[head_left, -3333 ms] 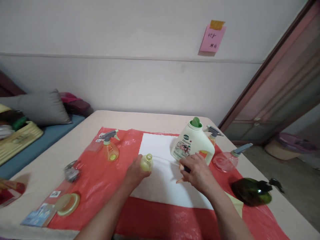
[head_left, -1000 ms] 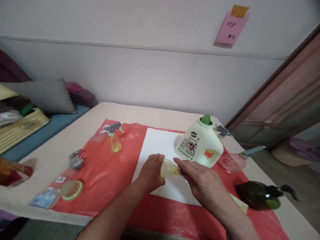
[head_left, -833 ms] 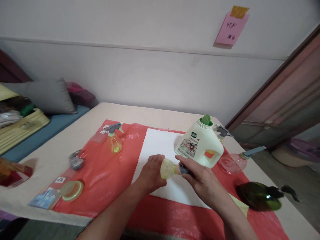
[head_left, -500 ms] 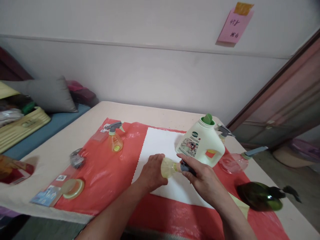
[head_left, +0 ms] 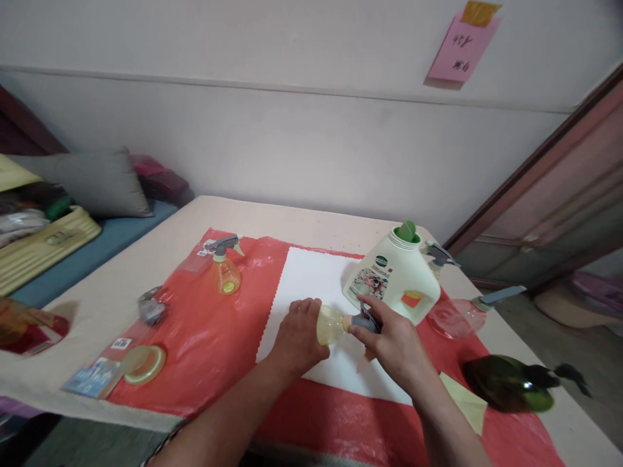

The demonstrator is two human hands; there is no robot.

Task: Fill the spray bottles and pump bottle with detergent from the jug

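Observation:
A small pale-yellow spray bottle [head_left: 331, 325] lies sideways between my hands, above the white sheet [head_left: 311, 272]. My left hand [head_left: 302, 334] is wrapped round the base end of its body. With fingers closed, my right hand [head_left: 389, 334] grips the grey spray head [head_left: 364, 322] at the other end; part of that head is hidden by the fingers. Just beyond my right hand stands a large pale-green detergent jug [head_left: 394, 275] with a green piece in its mouth.
A yellow spray bottle [head_left: 226, 275] stands on the red plastic sheet [head_left: 204, 350] at left, near a round lid [head_left: 143, 364]. On the right are a pink spray bottle [head_left: 457, 318] and a dark green pump bottle [head_left: 506, 383]. A yellow note [head_left: 464, 402] lies by my right forearm.
My right hand has turned on the spray head, so more of the grey head shows now. Both hands and the bottle sit slightly further right in view.

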